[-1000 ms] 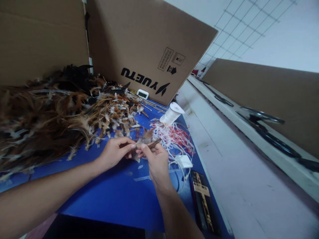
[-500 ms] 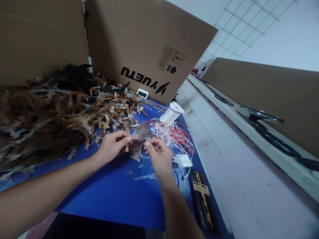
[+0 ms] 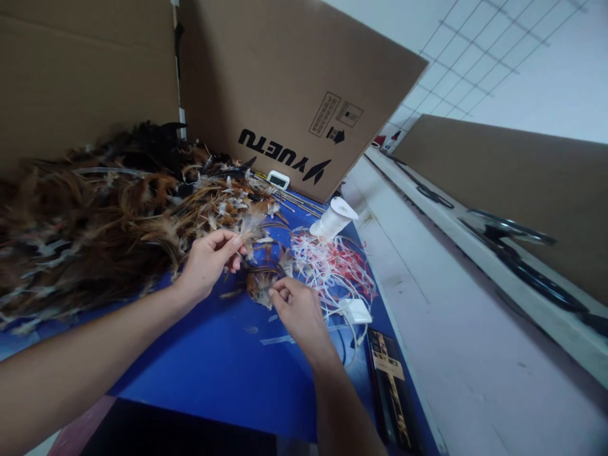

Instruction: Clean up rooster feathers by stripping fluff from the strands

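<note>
My left hand (image 3: 206, 259) pinches a light, fluffy feather (image 3: 251, 227) between thumb and fingers, its pale tuft pointing up and away. Lower down to the right, my right hand (image 3: 300, 310) is closed, thumb against the fingers, at the edge of a small heap of brown and grey feathers (image 3: 259, 285) on the blue table. Whatever those fingertips hold is hidden. Close by on the left spreads a large pile of brown, black and white feathers (image 3: 142, 215).
A white spool (image 3: 335, 218) stands behind tangled white and red strips (image 3: 327, 259). Nearby are a white adapter (image 3: 355, 311) with cables, a dark patterned box (image 3: 390, 386), a small digital display (image 3: 278, 180) and thin sticks (image 3: 304, 201). Cardboard (image 3: 285, 76) walls the back.
My hands have moved apart: the left went slightly up with its feather, the right down to the small heap. The view has shifted slightly.
</note>
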Tool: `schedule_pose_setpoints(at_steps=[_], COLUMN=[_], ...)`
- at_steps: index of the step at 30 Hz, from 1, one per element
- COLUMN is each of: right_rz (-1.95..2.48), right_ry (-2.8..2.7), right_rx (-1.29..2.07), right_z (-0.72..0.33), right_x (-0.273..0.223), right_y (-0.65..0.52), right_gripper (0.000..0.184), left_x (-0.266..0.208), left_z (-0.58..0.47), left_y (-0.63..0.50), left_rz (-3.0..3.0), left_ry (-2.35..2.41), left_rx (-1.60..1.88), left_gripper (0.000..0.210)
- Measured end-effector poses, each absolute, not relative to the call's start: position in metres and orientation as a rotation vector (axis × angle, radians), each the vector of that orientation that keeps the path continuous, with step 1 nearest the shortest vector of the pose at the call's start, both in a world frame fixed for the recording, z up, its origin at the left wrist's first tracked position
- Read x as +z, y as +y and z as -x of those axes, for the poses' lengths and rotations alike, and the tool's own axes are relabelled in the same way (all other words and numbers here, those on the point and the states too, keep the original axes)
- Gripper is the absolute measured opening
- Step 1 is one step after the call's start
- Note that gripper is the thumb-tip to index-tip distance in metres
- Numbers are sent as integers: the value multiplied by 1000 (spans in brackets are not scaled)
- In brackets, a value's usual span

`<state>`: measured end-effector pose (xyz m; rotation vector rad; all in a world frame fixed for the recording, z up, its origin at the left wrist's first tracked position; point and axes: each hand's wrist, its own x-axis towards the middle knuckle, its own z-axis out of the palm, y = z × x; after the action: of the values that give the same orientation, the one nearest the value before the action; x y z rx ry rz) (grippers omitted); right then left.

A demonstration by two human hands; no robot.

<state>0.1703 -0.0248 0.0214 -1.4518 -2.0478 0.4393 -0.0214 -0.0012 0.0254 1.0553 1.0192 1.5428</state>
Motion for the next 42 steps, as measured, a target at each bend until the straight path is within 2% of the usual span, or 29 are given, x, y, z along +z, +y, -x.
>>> schedule_pose_setpoints(at_steps=[2, 7, 17, 28, 37, 42], right_rz=[1425, 1329, 1627, 1563, 1369, 1319], right_ry=[-2029, -2005, -2191, -2082, -1641, -1539], right_rx=[370, 222, 191, 429, 965, 1033], right_z=[-169, -166, -167, -168, -168, -166], right_x=[21, 18, 18, 18, 22, 25], right_y=[-25, -23, -24, -24, -21, -21], right_gripper=[10, 21, 6, 14, 11, 9], left_x=[26, 26, 25, 24, 17, 15], left_z=[22, 21, 19, 17, 13, 10], left_y=[-1, -1, -2, -5, -8, -11], left_rz=[-1043, -1038, -1069, -1069, -1082, -1068], left_ry=[1012, 1012, 998, 967, 920, 877], left_rx=[1545, 1544, 1531, 1430, 1222, 1130], left_gripper=[18, 19, 20, 21, 24, 27])
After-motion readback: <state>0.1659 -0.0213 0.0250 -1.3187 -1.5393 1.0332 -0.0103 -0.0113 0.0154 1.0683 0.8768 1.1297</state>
